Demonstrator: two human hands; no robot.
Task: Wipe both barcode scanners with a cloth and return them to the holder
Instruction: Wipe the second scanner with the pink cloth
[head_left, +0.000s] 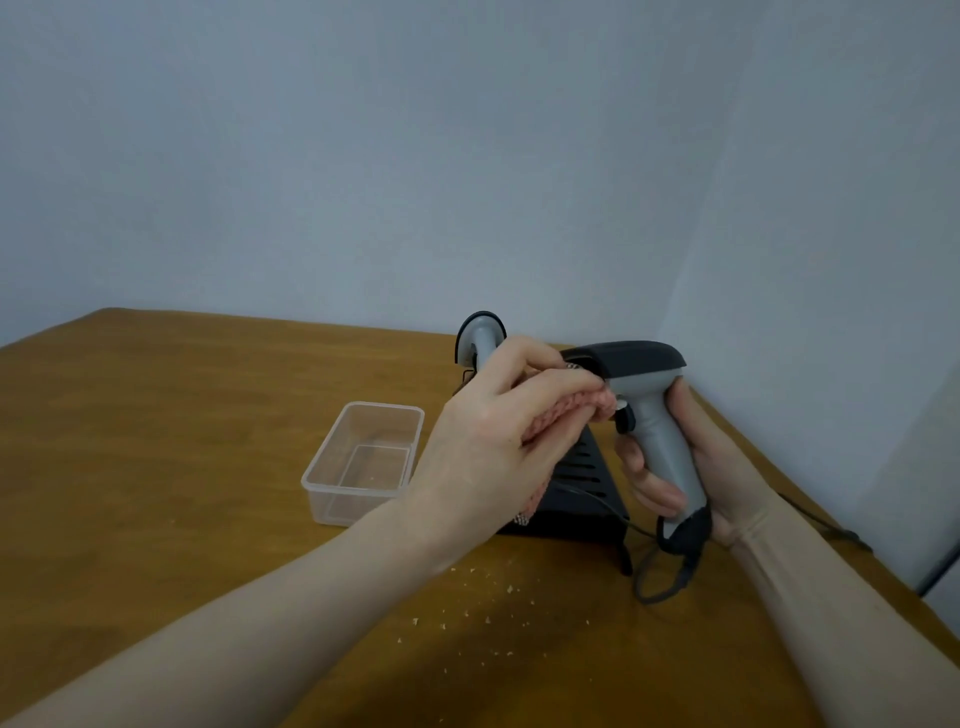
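My right hand grips the grey handle of a barcode scanner with a black head, held upright above the table. My left hand holds a pink knitted cloth pressed against the scanner just under its head, near the trigger. A second grey scanner stands behind my left hand, mostly hidden by it. The black slotted holder sits on the table below both hands. A dark cable hangs from the held scanner's base.
A clear plastic box stands left of the holder on the wooden table. Small crumbs lie scattered in front of the holder. The wall runs close behind, and the table's right edge is near my right arm.
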